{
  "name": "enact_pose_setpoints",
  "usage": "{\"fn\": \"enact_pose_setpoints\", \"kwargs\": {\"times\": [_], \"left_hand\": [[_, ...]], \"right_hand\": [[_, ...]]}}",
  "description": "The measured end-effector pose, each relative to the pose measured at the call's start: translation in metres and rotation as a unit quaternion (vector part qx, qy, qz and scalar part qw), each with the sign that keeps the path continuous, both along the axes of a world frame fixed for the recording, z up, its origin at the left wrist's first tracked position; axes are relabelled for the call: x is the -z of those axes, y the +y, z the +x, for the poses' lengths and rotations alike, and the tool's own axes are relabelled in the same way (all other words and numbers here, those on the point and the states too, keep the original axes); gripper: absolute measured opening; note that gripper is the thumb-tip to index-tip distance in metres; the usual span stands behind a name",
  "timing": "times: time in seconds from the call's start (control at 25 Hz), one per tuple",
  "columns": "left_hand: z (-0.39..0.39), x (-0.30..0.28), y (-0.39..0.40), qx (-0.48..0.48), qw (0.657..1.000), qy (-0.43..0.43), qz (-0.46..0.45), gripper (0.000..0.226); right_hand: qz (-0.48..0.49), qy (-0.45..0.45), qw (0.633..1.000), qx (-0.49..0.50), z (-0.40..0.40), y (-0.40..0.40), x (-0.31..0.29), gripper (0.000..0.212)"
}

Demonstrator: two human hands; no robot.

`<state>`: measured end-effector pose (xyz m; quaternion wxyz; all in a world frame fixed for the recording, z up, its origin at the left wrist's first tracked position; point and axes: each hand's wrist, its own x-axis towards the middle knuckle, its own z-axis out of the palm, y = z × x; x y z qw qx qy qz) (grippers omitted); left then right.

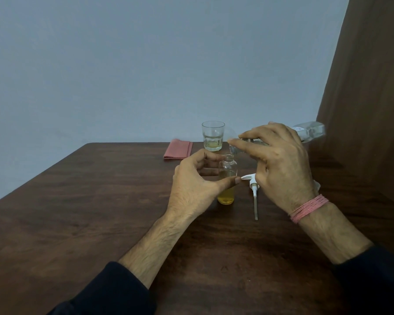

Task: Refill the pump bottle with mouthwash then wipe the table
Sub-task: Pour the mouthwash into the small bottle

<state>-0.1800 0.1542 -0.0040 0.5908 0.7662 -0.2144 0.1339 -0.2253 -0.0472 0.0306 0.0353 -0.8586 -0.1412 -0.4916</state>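
A small clear pump bottle point(227, 176) stands upright on the brown table point(100, 201), cap off, with yellow liquid in its lower part. My left hand point(196, 185) curls round it, thumb in front and fingers behind. My right hand point(278, 164) grips a larger clear mouthwash bottle point(309, 131), tipped nearly flat with its mouth just over the pump bottle's neck. The white pump head point(254, 189) with its long tube lies on the table between my hands.
A drinking glass point(213, 136) with a little yellow liquid stands at the table's far edge. A folded pink cloth point(178, 149) lies to its left. A brown curtain point(369, 87) hangs at the right, and a wall is behind the table.
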Motion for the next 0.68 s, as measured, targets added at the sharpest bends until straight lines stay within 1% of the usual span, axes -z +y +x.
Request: {"fn": "enact_pose_setpoints", "kwargs": {"times": [0.28,0.68], "left_hand": [[-0.0008,0.0074,-0.0006,0.013,1.0,-0.001,-0.024,0.053],[-0.0048,0.0057,-0.0014,0.014,1.0,-0.015,-0.014,0.053]], "right_hand": [[-0.002,0.004,1.0,-0.001,-0.0013,-0.0003,0.0011,0.07],[-0.012,0.013,1.0,0.004,-0.0062,0.0015,-0.0046,0.068]]}}
